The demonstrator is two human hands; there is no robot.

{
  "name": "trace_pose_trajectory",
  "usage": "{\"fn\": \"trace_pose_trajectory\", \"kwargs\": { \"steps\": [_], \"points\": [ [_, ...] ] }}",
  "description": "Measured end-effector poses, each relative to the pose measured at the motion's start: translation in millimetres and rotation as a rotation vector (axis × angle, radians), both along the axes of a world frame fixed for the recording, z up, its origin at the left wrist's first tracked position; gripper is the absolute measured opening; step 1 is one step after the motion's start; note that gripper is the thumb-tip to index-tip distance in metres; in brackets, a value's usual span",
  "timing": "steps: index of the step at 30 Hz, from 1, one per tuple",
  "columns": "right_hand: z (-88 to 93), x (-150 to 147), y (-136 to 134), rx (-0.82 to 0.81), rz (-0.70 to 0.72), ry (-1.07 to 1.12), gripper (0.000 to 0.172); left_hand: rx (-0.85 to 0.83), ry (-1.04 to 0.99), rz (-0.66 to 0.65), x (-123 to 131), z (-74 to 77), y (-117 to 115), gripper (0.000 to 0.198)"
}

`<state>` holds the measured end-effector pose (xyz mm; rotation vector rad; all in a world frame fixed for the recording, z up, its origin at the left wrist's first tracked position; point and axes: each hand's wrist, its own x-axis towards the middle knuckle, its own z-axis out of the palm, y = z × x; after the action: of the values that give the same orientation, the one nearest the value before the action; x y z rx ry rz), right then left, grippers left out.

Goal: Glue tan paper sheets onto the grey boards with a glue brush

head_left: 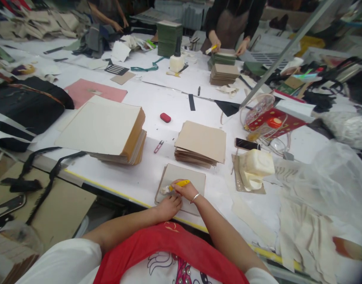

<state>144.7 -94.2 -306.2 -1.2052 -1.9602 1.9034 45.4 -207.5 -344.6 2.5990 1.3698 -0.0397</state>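
In the head view, the grey board [195, 179] lies flat on the white table [157, 98], at its near edge and directly in front of the person. I take this board as the landmark for all places.

The right hand [186, 190] is over the near left part of the board. Its fingers are closed around the yellow handle of a brush [175, 186]. The handle lies low and almost flat, so the pale bristles touch the board close to its left edge; this grip probably lets the bristles spread along the surface.

The left hand [169, 207] rests on the near edge of the board with the fingers loose and extended, holding nothing. It seems to press the board down so that it does not slide under the brush.

Just behind the board is a stack of tan boards [201, 144], near enough to be reached without stretching. To the right of the board a white container [256, 167] stands on a stained scrap, on the side of the brush hand, and a phone [245, 144] lies behind it. Behind and to the left of the board are pink snips [158, 147] and a large pile of sheets [106, 130].

Far behind the board, across the table, a co-worker's hands [214, 42] work over another stack; they are well apart from the person's own.
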Motion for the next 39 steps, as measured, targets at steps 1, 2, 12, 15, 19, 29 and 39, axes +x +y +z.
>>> {"fn": "trace_pose_trajectory", "kwargs": {
  "steps": [1,2,12,15,19,29,39],
  "points": [
    [-5.2,-5.2,3.4,-0.001,0.051,-0.015,0.018,0.003,-0.002,-0.005,-1.1,-1.2,0.0,0.031],
    [-9.8,-8.9,8.0,0.004,0.078,-0.027,0.017,0.003,-0.005,-0.008,-2.3,-2.1,0.0,0.031],
    [-29.9,2.4,51.6,0.1,-0.492,-0.106,0.03,-0.031,-0.042,-0.048,-10.4,-1.4,3.6,0.035],
    [-31.0,42.2,46.4,0.15,-0.637,-0.169,0.034,-0.049,-0.043,-0.042,-8.7,-2.3,4.0,0.037],
    [-23.0,91.8,33.9,0.36,-0.689,-0.299,0.038,-0.075,-0.047,-0.027,-6.1,-5.0,3.8,0.038],
    [-7.0,134.1,-80.1,0.76,-0.074,-0.321,0.027,-0.16,-0.021,-0.002,-0.7,2.2,4.7,0.039],
    [-1.0,199.0,-63.2,0.739,-0.559,-0.531,0.033,-0.153,0.001,0.02,4.0,-7.1,0.7,0.043]
  ]
}}
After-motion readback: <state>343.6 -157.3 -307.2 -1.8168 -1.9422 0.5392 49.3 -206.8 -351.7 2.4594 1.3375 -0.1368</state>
